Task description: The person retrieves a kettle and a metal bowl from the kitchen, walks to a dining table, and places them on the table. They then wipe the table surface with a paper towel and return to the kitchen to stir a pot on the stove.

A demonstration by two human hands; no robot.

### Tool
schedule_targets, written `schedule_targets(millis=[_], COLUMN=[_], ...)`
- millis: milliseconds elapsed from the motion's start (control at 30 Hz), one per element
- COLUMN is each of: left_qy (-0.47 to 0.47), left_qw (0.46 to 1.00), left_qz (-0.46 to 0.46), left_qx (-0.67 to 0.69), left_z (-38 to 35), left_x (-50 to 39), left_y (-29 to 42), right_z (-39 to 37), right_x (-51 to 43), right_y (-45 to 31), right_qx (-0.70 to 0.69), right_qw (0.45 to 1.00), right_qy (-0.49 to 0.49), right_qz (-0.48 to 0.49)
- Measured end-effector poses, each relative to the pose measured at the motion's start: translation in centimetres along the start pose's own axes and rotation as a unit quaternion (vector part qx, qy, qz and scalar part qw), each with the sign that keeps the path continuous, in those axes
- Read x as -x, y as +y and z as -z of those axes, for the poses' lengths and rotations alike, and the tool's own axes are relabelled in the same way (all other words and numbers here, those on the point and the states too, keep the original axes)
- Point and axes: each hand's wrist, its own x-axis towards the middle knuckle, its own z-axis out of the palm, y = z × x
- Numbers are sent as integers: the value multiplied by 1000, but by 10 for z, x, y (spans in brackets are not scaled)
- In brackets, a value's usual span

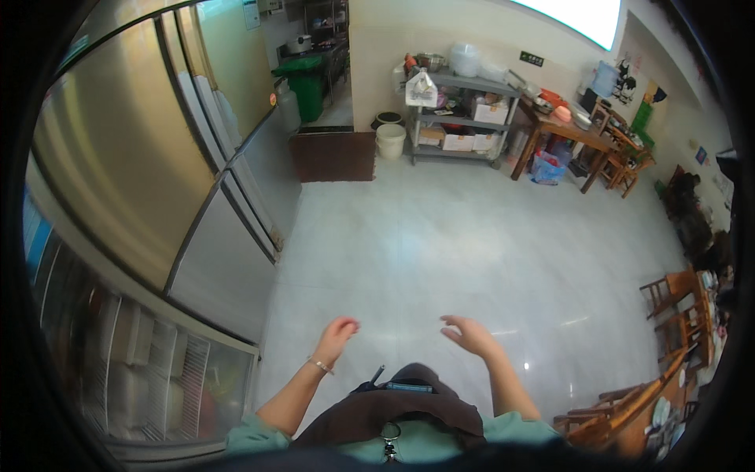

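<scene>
My left hand (341, 336) is raised in front of me at the lower middle, its fingers curled loosely, with a bracelet on the wrist. It touches nothing that I can see. Opposite it, to the right, my right hand (469, 334) hangs over the pale tiled floor (401, 253) with thumb and fingers apart and nothing between them. Below and between the hands is the dark brown apron (342, 416) on my body, with a pen (377, 374) and a blue-edged item at its top. A metal ring clip (390, 432) hangs at the chest.
A glass-fronted fridge (230, 377) and tall cabinet doors (224, 265) line the left. Ahead stand a grey shelf cart (460, 121), a white bucket (390, 141), a wooden table (554, 125) and a brown mat (333, 158) at a doorway. Wooden chairs (675, 292) line the right.
</scene>
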Motion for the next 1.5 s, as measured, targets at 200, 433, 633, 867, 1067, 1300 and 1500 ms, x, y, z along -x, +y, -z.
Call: schedule_targets(millis=[200,433,633,867,1067,1300,1500], left_qy=[-52,79,231,248,18,34,212], left_qw=[984,995,968,966,993,987,974], left_qz=[-87,49,102,71,-38,-109,74], left_qx=[-150,-33,9,22,-114,-117,0], left_z=[16,116,218,307,318,389,511], left_x=[-236,-399,-535,-783,-1026,-1269,-1361], left_y=[51,78,65,143,230,264,295], right_z=[45,119,126,181,219,261,287], right_x=[-205,-483,-721,-949,-1110,-1367,-1596], right_y=[48,27,21,2,24,39,-41], right_qx=[75,55,95,85,-9,41,-37], right_qw=[996,992,976,978,997,998,966], right_qy=[-36,-21,-60,-81,-42,-13,-106], right_qz=[-37,110,187,171,68,37,231])
